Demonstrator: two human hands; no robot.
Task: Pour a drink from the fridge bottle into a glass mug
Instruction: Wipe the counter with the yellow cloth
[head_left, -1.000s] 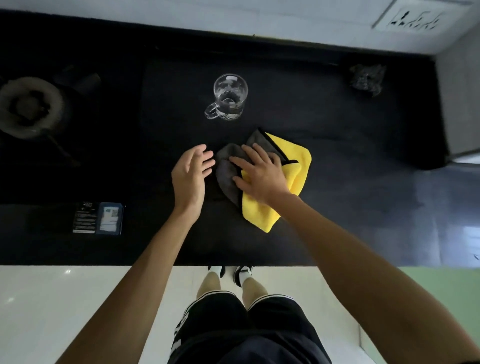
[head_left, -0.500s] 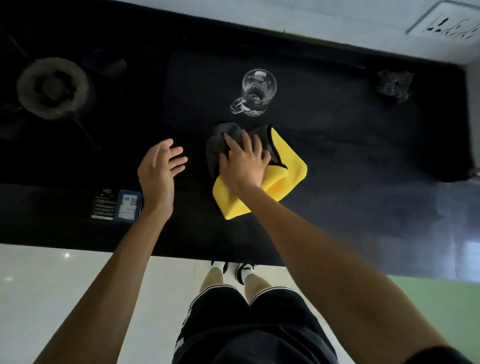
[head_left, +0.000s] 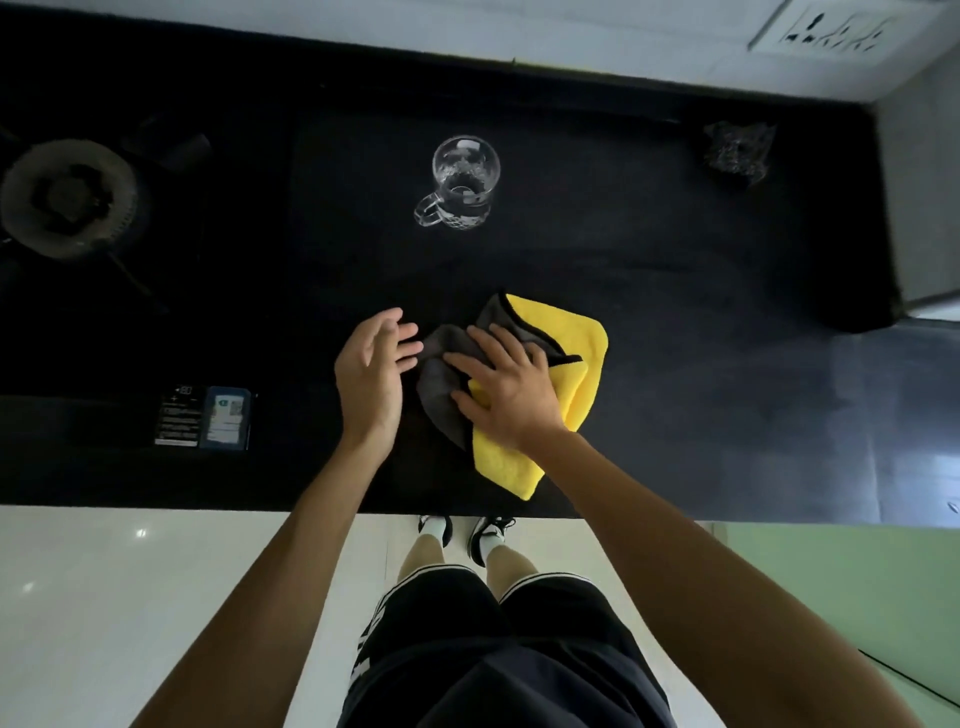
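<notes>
The black counter (head_left: 675, 322) runs across in front of me, with the stove burner (head_left: 67, 197) at its far left. Half a second ago my cloth sat further left and nearer the mug; now I have dragged it back toward the near edge, so I judge I am wiping the counter in strokes, not pouring. The yellow and grey cloth (head_left: 561, 374) lies under my right hand (head_left: 511, 389), which presses it flat with fingers spread, not clenched around it. My left hand (head_left: 371, 371) has swung back in from the left and hovers open and empty just beside the cloth's grey corner, perhaps brushing it. The glass mug (head_left: 464, 182) stands upright farther back, well apart from the cloth, handle to the left. I cannot tell whether it holds any drink, and no bottle is in sight.
</notes>
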